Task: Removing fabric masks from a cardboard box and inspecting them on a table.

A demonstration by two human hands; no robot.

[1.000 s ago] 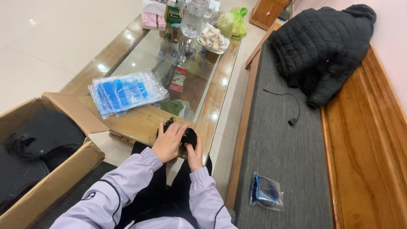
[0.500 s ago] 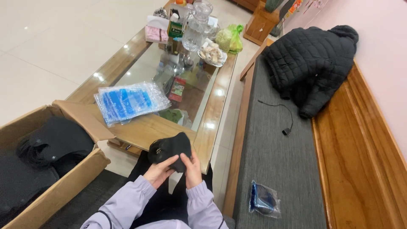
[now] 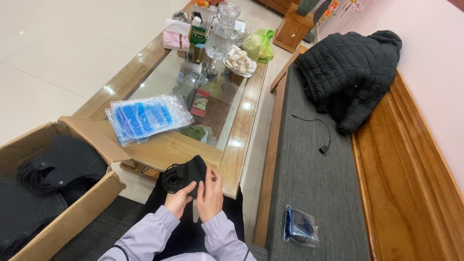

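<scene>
A: Head view. What changed?

B: Against a second earlier, I'd lifted the black mask bundle [image 3: 186, 175] up off my lap and nearer the table's near edge; half a second back it was already raised, so mostly I'd just regripped. My read: I was squaring the stack up, not setting it down.

A: Hands?

B: My left hand [image 3: 178, 199] was curled around the bundle's lower left, fingers closed on it. My right hand [image 3: 210, 194] was flat against its right side, fingers pressed narrow. Both were holding the bundle, which sat just off the near edge of the glass-topped table [image 3: 159, 150].

A: Containers?

B: The cardboard box [image 3: 72, 217], left of the table, was open, with black mask stacks [image 3: 58, 166] inside. On the table's near end lay clear bags of blue items [image 3: 145, 116]. At the table's far end stood a glass pitcher [image 3: 220, 31] and a plate of snacks [image 3: 239, 62]; contents of the pitcher I couldn't tell.

A: Anything right of the table?

B: A small filled clear bag [image 3: 299, 227] on the grey bench cushion [image 3: 309, 169], a black jacket [image 3: 350, 72] farther back.
</scene>
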